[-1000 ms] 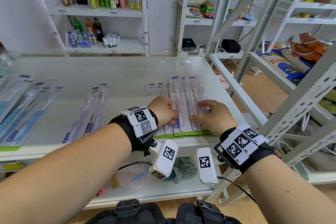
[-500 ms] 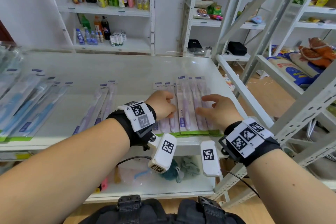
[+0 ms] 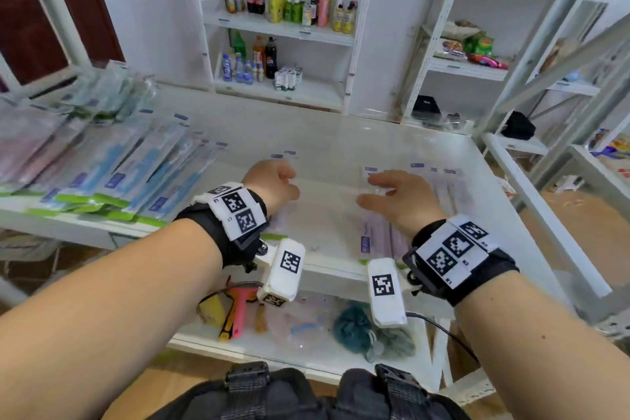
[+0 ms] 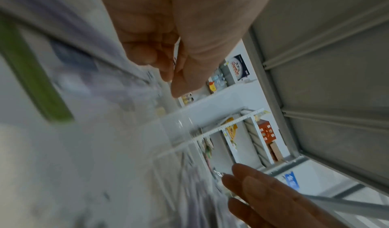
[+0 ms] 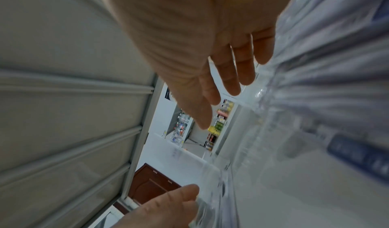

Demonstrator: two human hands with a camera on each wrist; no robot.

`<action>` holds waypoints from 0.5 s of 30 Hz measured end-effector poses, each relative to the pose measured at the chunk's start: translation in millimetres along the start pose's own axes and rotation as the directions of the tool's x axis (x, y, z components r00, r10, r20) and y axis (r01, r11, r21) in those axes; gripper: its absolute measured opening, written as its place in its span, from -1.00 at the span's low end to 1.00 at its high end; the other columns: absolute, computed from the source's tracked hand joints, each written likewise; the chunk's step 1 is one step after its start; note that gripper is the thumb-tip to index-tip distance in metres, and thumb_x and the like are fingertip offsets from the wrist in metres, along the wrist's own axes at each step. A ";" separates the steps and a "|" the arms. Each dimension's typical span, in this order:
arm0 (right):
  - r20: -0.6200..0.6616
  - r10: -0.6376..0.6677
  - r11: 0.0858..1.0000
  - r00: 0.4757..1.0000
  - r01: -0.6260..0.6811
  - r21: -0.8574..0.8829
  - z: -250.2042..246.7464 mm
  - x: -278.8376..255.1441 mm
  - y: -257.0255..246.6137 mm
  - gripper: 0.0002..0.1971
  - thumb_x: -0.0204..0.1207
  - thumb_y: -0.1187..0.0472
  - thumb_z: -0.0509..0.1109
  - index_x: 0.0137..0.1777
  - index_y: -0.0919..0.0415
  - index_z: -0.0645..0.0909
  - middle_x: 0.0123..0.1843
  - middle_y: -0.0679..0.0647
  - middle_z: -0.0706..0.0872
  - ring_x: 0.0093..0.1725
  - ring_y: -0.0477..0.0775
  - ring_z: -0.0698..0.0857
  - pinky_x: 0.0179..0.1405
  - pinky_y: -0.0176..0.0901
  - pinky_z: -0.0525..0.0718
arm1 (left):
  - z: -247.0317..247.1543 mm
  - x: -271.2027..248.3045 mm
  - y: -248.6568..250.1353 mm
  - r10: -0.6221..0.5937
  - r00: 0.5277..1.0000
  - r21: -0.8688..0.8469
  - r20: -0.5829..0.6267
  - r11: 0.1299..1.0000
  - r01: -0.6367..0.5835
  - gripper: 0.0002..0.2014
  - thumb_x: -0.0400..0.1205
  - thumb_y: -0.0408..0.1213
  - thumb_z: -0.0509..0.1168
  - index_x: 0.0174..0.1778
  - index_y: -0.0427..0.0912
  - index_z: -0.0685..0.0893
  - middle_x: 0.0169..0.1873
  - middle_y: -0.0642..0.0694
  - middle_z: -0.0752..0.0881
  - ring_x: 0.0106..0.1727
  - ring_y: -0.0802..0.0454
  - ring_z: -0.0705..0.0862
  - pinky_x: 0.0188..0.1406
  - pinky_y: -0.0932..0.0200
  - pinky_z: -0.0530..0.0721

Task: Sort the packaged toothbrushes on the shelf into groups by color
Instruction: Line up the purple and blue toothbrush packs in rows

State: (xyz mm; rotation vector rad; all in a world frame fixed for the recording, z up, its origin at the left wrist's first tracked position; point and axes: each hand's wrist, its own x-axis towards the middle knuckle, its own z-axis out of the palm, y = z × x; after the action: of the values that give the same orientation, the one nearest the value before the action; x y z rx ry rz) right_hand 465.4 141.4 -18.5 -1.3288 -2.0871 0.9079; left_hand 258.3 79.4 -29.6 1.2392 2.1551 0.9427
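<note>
Purple packaged toothbrushes point(image 3: 381, 232) flat on the white shelf point(image 3: 327, 147), under the right hand point(image 3: 399, 201), fingers point(image 5: 229, 75) straight and spread; left hand point(image 3: 272, 184) curled, grip impossible to tell; blue packs point(image 3: 143, 174) left of it.

Both forearms reach forward, the left hand point(image 3: 272, 182) with fingers point(image 4: 147, 55) curled under, the right hand point(image 3: 399, 201) flat with fingers point(image 5: 229, 75) extended.

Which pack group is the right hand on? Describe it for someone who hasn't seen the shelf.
On the white shelf in front of the person, look at the right end, near the slanted metal upright. The purple toothbrush packs lie there under the right hand. Unlike the blue packs at the left, their brushes are pale lilac.
</note>
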 end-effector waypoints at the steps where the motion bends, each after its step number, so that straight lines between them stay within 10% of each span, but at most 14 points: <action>1: 0.016 -0.018 1.000 1.000 0.018 -0.002 8.1 1.4 -6.6 -0.56 0.39 0.08 0.54 0.27 0.09 0.63 0.26 -0.02 0.65 0.08 -0.13 0.56 0.00 -0.32 0.42 | -7.8 0.5 -8.6 -0.039 0.999 0.036 -0.021 0.999 0.040 -0.58 0.49 -0.34 0.40 0.30 -0.19 0.61 0.21 -0.14 0.66 0.20 -0.09 0.63 0.13 0.22 0.50; 15: 0.272 0.143 0.964 0.952 -0.071 -0.257 100.6 14.7 -54.5 -0.44 0.25 -0.15 0.57 0.14 0.08 0.48 -0.04 -0.07 0.56 -0.09 -0.07 0.57 -0.30 -0.23 0.43 | -43.8 -9.2 -58.7 -0.195 0.975 0.230 0.108 0.959 0.166 -0.32 0.37 -0.19 0.54 0.39 -0.18 0.45 0.20 -0.11 0.59 0.02 -0.01 0.59 -0.06 0.19 0.56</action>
State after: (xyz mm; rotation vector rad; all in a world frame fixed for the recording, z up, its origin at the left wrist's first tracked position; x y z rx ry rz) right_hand 356.5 111.7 -42.0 -1.5248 -2.4348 0.9633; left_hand 200.4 36.3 -45.1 1.1425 2.2679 0.5442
